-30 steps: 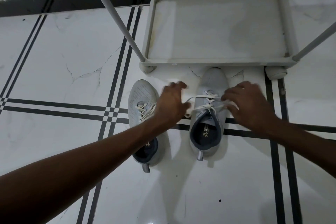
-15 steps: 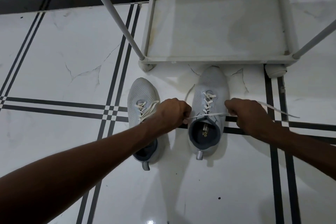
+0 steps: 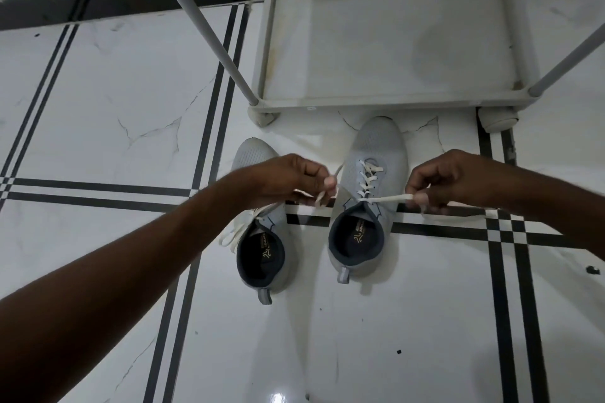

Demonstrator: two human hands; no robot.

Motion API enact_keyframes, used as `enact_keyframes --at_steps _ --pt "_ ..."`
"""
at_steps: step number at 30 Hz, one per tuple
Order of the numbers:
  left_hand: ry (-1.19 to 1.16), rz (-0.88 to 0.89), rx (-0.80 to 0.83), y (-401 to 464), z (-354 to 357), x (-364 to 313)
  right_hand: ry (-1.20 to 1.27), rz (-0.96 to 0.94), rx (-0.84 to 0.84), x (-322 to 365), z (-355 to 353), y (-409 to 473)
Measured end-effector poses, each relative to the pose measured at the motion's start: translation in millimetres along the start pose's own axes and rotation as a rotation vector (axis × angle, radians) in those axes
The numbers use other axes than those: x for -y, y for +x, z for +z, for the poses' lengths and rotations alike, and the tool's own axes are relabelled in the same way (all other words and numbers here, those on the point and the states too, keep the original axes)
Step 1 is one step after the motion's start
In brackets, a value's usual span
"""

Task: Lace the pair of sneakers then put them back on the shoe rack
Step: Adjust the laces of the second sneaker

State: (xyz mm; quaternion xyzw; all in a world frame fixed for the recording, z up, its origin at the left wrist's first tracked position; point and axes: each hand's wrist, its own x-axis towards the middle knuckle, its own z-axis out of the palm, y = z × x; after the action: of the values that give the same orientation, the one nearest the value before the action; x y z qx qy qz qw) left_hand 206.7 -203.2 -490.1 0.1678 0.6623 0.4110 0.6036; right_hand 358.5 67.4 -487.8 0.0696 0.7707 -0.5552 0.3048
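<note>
Two grey sneakers stand side by side on the floor, toes toward the rack. The right sneaker (image 3: 376, 154) has a white lace (image 3: 370, 178) threaded up its eyelets. My left hand (image 3: 288, 178) pinches one end of that lace, to the left of the shoe. Its other end runs out flat to the right, where my right hand (image 3: 458, 180) pinches it. Part of the left sneaker (image 3: 262, 252) is hidden under my left wrist; its loose lace (image 3: 234, 235) hangs off its left side. The grey shoe rack (image 3: 386, 101) stands just beyond the toes.
The rack's bottom shelf holds nothing. Slanted rack poles (image 3: 203, 29) cross the view at upper left and far right. A round rack foot (image 3: 497, 119) sits near the right sneaker's toe. The floor is glossy white tile with black stripes (image 3: 98, 188).
Both hands have lifted and moved apart, drawing the right sneaker's lace ends out sideways. A second ago they were down on the shoe's tongue. The shoes have not shifted.
</note>
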Motion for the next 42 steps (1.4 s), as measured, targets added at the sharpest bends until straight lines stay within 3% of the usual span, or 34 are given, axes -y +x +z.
enact_keyframes --at_steps 5,8,14,19,23,27,33,42 --pt "-0.114 0.126 0.017 17 12 -15 0.319 -0.101 -0.035 4 13 11" --pt "-0.071 0.115 -0.101 30 23 -21 0.488 -0.103 -0.109 1 26 20" --pt "-0.128 0.097 -0.376 51 43 -12 0.406 -0.1 -0.418 0 38 28" --pt "-0.253 0.068 -0.263 62 51 -15 0.271 -0.119 -0.458 -1 38 18" --pt "-0.206 0.078 -0.168 65 53 -18 0.166 -0.142 -0.437 2 37 14" --pt "-0.147 0.057 -0.217 70 57 -19 0.135 -0.159 -0.466 4 42 19" --pt "-0.241 0.05 -0.286 83 61 -7 0.143 -0.143 -0.511 5 47 27" --pt "-0.536 -0.045 -0.043 70 56 -2 0.16 -0.121 -0.48 1 43 32"
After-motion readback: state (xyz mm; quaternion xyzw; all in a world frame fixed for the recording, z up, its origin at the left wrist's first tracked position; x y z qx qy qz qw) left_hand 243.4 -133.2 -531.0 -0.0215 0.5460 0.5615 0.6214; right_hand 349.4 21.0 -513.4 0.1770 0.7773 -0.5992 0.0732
